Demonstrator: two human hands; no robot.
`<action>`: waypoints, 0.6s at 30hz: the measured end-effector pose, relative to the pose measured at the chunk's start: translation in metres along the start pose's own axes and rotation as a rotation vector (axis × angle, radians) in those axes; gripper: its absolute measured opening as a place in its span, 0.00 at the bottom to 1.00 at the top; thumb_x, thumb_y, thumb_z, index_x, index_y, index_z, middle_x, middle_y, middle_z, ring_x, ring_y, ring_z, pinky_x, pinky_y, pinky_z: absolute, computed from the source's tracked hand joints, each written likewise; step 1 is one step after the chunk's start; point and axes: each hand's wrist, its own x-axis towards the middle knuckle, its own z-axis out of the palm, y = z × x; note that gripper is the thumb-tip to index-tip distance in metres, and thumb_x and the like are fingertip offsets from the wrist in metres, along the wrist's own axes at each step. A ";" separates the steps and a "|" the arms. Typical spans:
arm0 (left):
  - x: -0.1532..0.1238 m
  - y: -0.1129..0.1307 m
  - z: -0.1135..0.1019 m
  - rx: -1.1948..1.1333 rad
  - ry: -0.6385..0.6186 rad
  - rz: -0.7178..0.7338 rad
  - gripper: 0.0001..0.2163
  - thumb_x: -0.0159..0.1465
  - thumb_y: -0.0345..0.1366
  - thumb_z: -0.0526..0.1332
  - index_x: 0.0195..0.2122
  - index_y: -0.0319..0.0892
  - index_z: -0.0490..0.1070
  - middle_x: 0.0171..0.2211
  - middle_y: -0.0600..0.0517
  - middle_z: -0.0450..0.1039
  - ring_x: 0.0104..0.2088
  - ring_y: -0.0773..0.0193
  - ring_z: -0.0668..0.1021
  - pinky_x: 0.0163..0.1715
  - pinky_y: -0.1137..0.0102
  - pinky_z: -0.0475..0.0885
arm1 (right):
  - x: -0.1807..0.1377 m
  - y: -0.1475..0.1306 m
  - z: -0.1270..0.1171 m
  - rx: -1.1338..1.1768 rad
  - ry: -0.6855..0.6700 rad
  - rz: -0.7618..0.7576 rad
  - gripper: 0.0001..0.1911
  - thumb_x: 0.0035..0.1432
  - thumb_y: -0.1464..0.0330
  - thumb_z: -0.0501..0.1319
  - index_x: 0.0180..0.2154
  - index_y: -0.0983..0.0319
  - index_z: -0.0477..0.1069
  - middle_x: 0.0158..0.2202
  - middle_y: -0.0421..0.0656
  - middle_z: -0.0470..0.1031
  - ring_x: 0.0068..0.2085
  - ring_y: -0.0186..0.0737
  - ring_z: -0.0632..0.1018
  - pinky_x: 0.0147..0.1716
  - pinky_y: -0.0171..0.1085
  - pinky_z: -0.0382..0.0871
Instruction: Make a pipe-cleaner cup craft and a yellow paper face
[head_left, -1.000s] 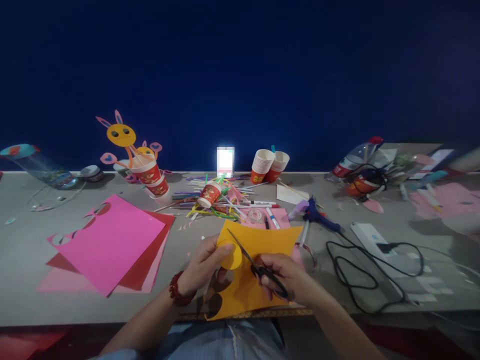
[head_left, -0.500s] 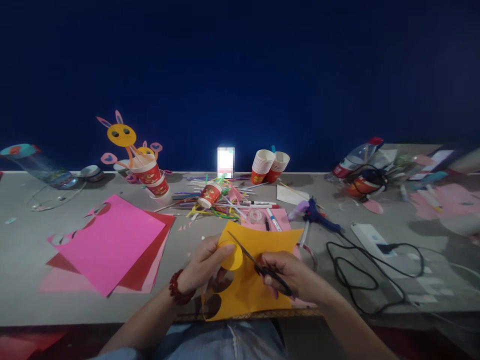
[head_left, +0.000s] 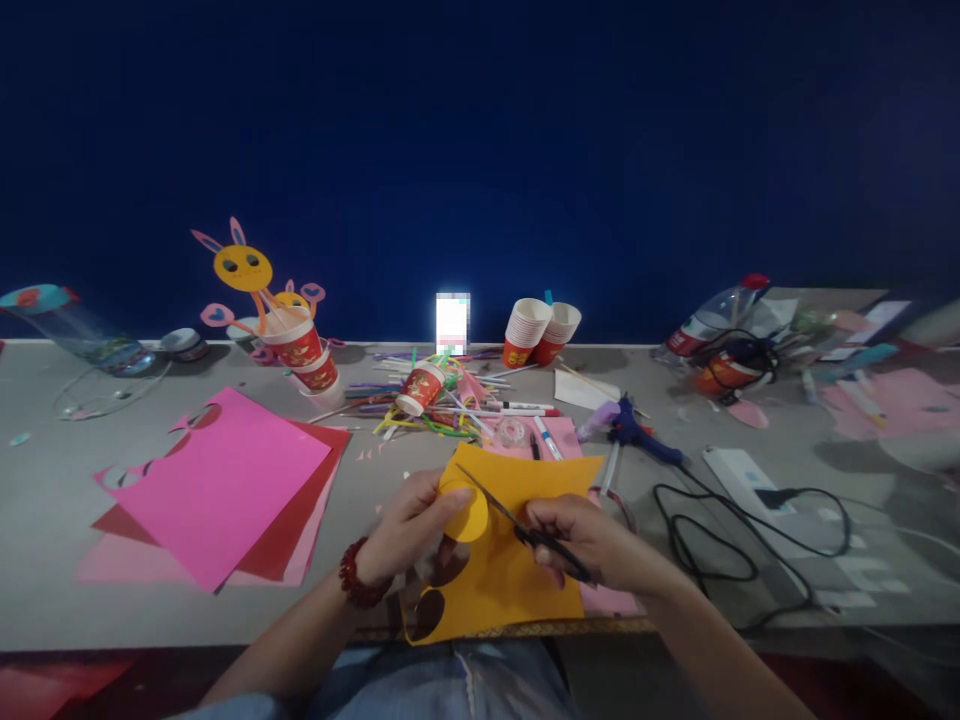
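My left hand [head_left: 418,511], with a dark red bead bracelet [head_left: 361,573] at the wrist, pinches a yellow paper circle [head_left: 466,515] against a larger orange-yellow sheet [head_left: 525,590]. Round holes are cut along the sheet's left side. In my right hand [head_left: 577,535] is a pair of black-handled scissors [head_left: 491,500], fingers closed round the handles. The blades point up and left across the sheet, just beside the circle's upper right edge. Whether the blades bite into the paper I cannot tell.
Pink and red sheets [head_left: 232,490] lie left. Behind are a heap of straws [head_left: 375,400], a tipped red cup [head_left: 420,388], stacked paper cups [head_left: 527,330] and a rabbit-faced figure [head_left: 244,268] in cups. A blue glue gun [head_left: 645,437] and corded power strip [head_left: 750,500] are right.
My right hand and the scissors have shifted very slightly to the right. The lower left corner of the yellow sheet has moved a little. My left hand keeps its pinch.
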 end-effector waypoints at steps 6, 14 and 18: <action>0.000 0.002 -0.001 0.006 -0.031 -0.016 0.21 0.66 0.55 0.60 0.32 0.38 0.72 0.22 0.53 0.70 0.15 0.71 0.71 0.13 0.78 0.65 | 0.001 -0.001 -0.003 0.006 -0.006 0.027 0.31 0.52 0.39 0.62 0.24 0.58 0.57 0.19 0.33 0.61 0.19 0.30 0.66 0.17 0.29 0.58; -0.001 0.001 -0.002 -0.008 -0.044 -0.030 0.20 0.66 0.54 0.60 0.33 0.38 0.71 0.23 0.55 0.70 0.15 0.72 0.70 0.13 0.79 0.66 | 0.000 0.006 -0.005 0.035 -0.015 0.032 0.27 0.54 0.45 0.64 0.25 0.58 0.56 0.18 0.33 0.65 0.19 0.30 0.66 0.18 0.28 0.58; 0.001 0.000 -0.001 -0.011 -0.010 -0.018 0.21 0.64 0.55 0.61 0.33 0.38 0.73 0.24 0.53 0.71 0.16 0.71 0.70 0.13 0.77 0.67 | 0.000 0.005 -0.003 0.022 0.019 0.032 0.27 0.54 0.47 0.65 0.24 0.58 0.56 0.18 0.33 0.65 0.19 0.30 0.66 0.18 0.28 0.57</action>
